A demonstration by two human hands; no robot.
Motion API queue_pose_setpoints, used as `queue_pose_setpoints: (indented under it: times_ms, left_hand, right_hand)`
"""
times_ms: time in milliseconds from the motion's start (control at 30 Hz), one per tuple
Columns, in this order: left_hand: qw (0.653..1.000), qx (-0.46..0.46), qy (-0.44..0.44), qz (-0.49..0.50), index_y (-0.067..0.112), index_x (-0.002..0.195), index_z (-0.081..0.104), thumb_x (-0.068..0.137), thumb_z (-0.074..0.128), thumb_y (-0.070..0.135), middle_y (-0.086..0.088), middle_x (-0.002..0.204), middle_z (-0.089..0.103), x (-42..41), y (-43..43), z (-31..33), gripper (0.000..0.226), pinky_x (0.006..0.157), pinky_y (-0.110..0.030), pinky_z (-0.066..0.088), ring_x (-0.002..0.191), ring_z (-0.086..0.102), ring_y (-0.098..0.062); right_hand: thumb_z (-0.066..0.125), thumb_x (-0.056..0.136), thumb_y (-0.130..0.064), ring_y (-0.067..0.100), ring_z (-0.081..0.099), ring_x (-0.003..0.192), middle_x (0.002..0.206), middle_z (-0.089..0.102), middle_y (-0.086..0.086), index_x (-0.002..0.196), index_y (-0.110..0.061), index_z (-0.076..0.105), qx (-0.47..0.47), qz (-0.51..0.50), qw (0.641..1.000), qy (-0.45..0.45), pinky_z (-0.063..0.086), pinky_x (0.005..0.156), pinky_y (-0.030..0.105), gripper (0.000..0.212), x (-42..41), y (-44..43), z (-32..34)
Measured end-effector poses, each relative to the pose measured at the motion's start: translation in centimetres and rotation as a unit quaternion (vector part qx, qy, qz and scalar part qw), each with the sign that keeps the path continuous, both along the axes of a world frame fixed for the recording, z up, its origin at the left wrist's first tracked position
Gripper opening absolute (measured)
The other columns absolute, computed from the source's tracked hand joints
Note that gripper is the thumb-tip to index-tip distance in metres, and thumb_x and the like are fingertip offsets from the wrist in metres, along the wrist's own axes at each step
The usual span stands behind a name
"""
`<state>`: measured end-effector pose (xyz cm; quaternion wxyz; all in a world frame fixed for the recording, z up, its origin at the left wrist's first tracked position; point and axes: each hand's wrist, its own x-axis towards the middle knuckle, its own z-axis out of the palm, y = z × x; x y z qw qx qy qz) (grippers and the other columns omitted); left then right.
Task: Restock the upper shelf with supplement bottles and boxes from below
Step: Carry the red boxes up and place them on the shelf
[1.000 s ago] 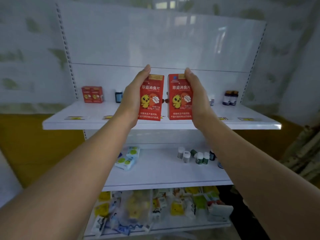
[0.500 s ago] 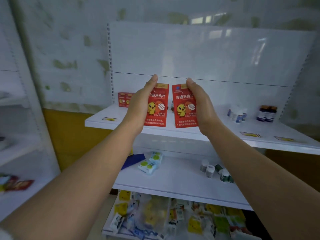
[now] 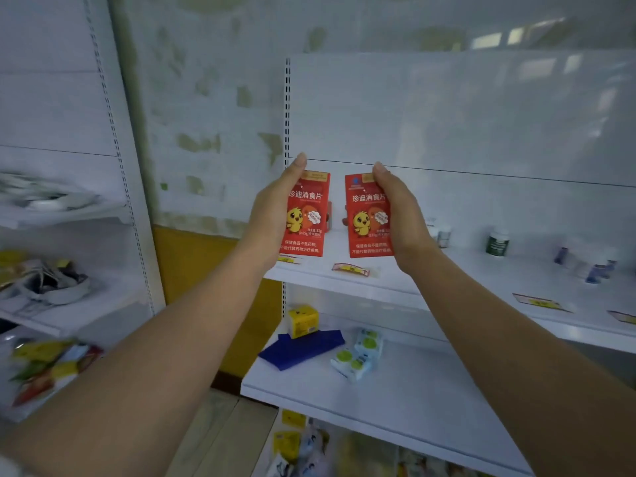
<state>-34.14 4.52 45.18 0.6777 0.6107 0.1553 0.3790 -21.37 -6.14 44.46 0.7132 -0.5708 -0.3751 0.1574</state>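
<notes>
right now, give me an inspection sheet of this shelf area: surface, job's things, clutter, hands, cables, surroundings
surface: white metal upper shelf, yellow price tags at its front
job's things: two red cardboard boxes printed with a yellow chick, left box and right box, upright, side by side, a gap between; contact with the shelf unclear
clutter: green white-capped bottle on the upper shelf; yellow box and blue sheet on the shelf below
grippers: left hand grips the left box, right hand grips the right box
cables: nothing seen
surroundings: second white shelf unit at left, blurred packets; yellow wall panel
</notes>
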Motion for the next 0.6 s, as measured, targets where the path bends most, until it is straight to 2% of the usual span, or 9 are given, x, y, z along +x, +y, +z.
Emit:
queue_pose_setpoints:
  times_ms: [100,300,433,600]
  left_hand:
    - [1.0,-0.002,-0.012,-0.024,0.018,0.105,0.067,0.082,0.057,0.059,-0.005,0.079,0.072,-0.1,4.6,0.4,0.047,0.067,-0.033,0.055,0.064,0.069,-0.02]
    - [1.0,-0.004,0.003,-0.029,0.021,0.092,0.068,0.084,0.055,0.058,-0.001,0.072,0.073,1.7,13.4,1.0,0.04,0.062,-0.029,0.056,0.058,0.07,-0.017]
    - [0.998,-0.031,0.007,-0.049,0.02,0.101,0.068,0.083,0.056,0.058,-0.002,0.076,0.073,4.4,18.0,0.3,0.044,0.061,-0.03,0.056,0.058,0.07,-0.017]
    - [0.998,-0.021,0.02,-0.052,0.019,0.097,0.069,0.083,0.055,0.06,-0.007,0.084,0.074,9.6,23.1,-1.7,0.045,0.073,-0.036,0.056,0.071,0.071,-0.023]
  right_hand:
    - [0.054,0.079,-0.063,0.027,0.073,0.087,0.106,0.071,0.01,0.117,-0.017,0.058,0.005,-0.001,1.0,0.0,0.057,0.084,0.048,0.06,0.3,4.7,0.4]
    - [0.055,0.081,-0.06,0.026,0.073,0.088,0.105,0.071,0.01,0.116,-0.015,0.059,0.022,-0.016,0.999,0.018,0.056,0.085,0.049,0.056,2.0,12.8,1.3]
    - [0.055,0.076,-0.065,0.027,0.072,0.092,0.107,0.071,0.008,0.119,-0.017,0.058,-0.005,-0.035,0.999,0.011,0.055,0.086,0.051,0.065,4.2,17.4,0.6]
    - [0.054,0.072,-0.067,0.028,0.072,0.093,0.109,0.07,0.008,0.119,-0.018,0.056,-0.022,-0.064,0.998,0.007,0.056,0.086,0.051,0.068,8.6,22.2,-0.9]
